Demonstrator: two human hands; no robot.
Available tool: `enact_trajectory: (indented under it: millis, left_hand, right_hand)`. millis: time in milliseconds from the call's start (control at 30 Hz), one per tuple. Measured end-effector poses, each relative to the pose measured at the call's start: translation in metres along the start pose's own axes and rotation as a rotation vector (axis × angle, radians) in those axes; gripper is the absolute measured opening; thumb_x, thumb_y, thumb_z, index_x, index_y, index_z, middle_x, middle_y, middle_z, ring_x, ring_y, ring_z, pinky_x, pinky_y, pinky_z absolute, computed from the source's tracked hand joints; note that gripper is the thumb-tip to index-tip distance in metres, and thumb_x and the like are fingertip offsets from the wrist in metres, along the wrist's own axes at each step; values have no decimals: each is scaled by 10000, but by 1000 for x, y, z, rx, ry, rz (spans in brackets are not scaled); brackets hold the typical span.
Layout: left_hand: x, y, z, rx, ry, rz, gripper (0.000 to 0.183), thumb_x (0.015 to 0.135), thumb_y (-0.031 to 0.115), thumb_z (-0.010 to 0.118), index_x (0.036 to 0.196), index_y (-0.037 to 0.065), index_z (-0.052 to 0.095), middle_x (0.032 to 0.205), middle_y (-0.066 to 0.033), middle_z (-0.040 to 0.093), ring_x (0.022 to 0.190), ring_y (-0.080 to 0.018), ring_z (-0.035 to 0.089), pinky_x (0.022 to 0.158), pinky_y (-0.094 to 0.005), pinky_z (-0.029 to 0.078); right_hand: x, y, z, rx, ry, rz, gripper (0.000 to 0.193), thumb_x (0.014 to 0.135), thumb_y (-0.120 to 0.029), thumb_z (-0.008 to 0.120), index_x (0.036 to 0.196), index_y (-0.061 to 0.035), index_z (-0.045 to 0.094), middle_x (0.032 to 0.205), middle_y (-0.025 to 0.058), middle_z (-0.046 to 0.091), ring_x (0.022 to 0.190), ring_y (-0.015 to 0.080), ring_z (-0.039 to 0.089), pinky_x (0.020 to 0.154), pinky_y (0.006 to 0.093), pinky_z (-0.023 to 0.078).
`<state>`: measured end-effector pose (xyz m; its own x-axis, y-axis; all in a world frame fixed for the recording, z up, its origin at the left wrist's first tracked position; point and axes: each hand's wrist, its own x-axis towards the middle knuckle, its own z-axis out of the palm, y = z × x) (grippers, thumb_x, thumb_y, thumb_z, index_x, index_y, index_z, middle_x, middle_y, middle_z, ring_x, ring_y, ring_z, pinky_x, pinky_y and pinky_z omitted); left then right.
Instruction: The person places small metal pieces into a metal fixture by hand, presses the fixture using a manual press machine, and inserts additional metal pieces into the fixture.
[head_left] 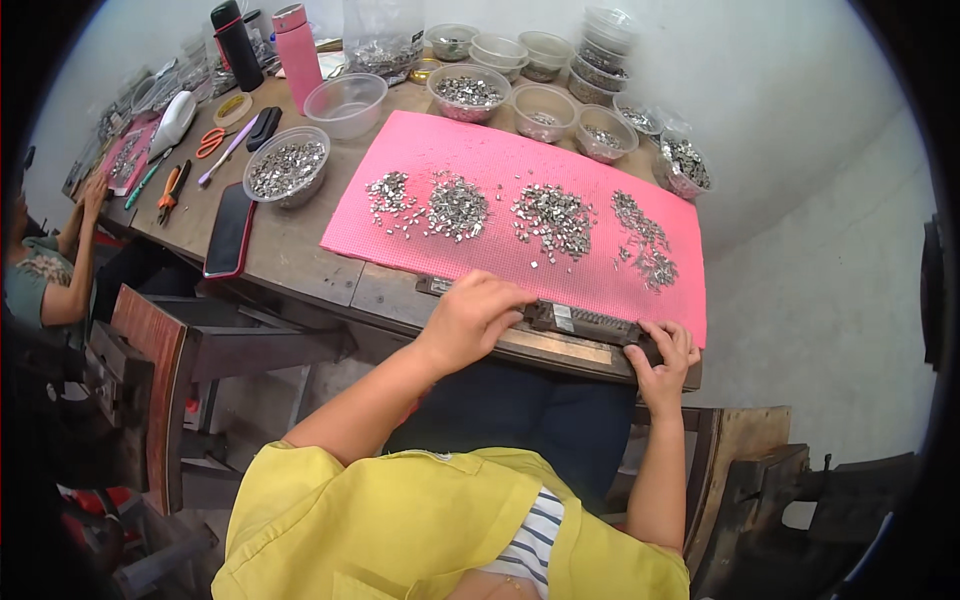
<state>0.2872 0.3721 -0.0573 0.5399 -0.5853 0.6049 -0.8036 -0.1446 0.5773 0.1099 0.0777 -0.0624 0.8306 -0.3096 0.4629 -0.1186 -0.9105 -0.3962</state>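
Observation:
A long, dark metal block (590, 325) with a row of fine ridges and a pale patch lies along the near edge of the pink mat (480, 140). My left hand (475, 318) is at its left end, index finger and thumb closed on it. My right hand (662, 362) grips the right end, thumb on the near side and fingers curled over the top. Beyond the block, several small silvery metal pieces are spread in separate heaps, including a left heap (458, 208), a middle heap (553, 218) and a looser right heap (645, 240).
Clear plastic tubs, some with metal pieces (288, 170), stand left of and behind the mat. A phone (230, 230), orange-handled pliers (173, 193), scissors (211, 143) and a pink bottle (297, 60) are at the left. Another person's arm (75, 270) shows far left, beside a wooden stool (150, 340).

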Motion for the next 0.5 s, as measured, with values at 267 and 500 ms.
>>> enact_trajectory:
  millis: [267, 500]
  left_hand:
    - [60, -43, -28, 117, -112, -63, 231, 784, 138, 844, 1008, 103, 800, 986, -89, 729, 956, -293, 693, 855, -399, 563]
    - [90, -64, -13, 239, -237, -31, 149, 763, 231, 836, 877, 153, 783, 911, -18, 707, 931, -264, 646, 810, -426, 498]
  right_hand:
    - [3, -9, -4, 32, -17, 22, 443, 721, -320, 852, 1117, -138, 774, 1085, 47, 630, 1109, 241, 566, 1049, 416, 264]
    - [9, -13, -9, 62, -58, 14, 458, 775, -363, 770, 1142, -89, 754, 1110, 72, 631, 1133, 253, 565, 1080, 414, 257]
